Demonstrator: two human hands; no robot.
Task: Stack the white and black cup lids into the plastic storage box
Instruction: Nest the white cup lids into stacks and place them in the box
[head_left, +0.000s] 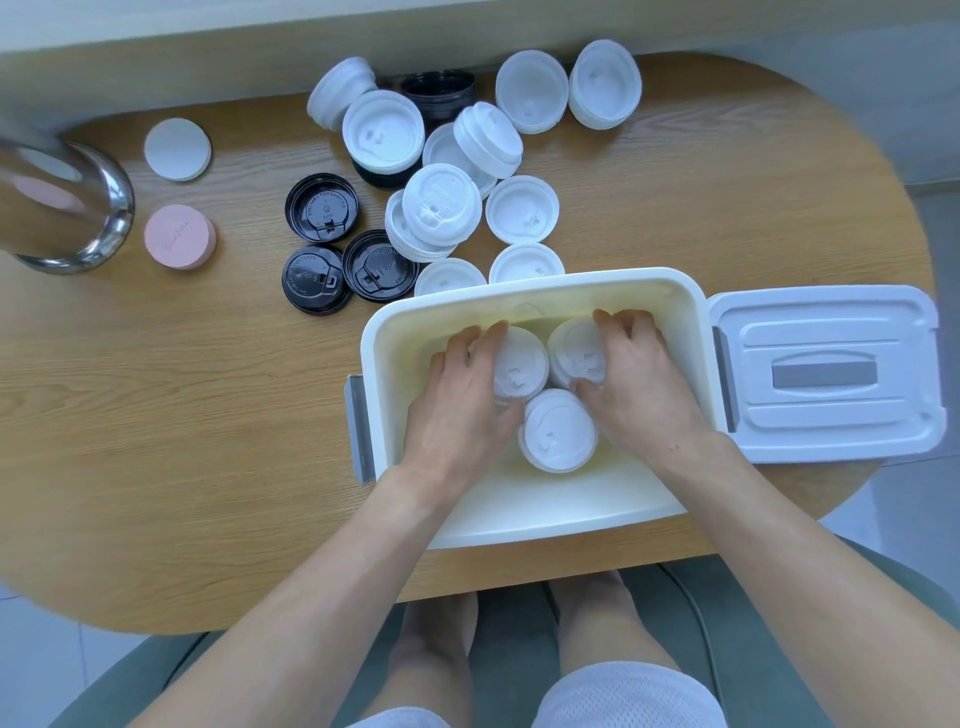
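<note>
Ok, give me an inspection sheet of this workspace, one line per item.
Surface: wooden table, rounded ends.
Job's things: storage box open, three white lid stacks inside; loose white lids and black lids behind it.
Clutter: box cover to the right, pink disc, white disc, metal vessel.
Hands: left hand and right hand each grip a stack, fingers curled.
Cables: nothing seen.
Surroundings: pale floor, grey seat.

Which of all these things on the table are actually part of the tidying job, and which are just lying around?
Part of the job: storage box; white lids in it, held by left hand and right hand; loose white lids; black lids.

Just lying about: box cover, pink disc, white disc, metal vessel.
</note>
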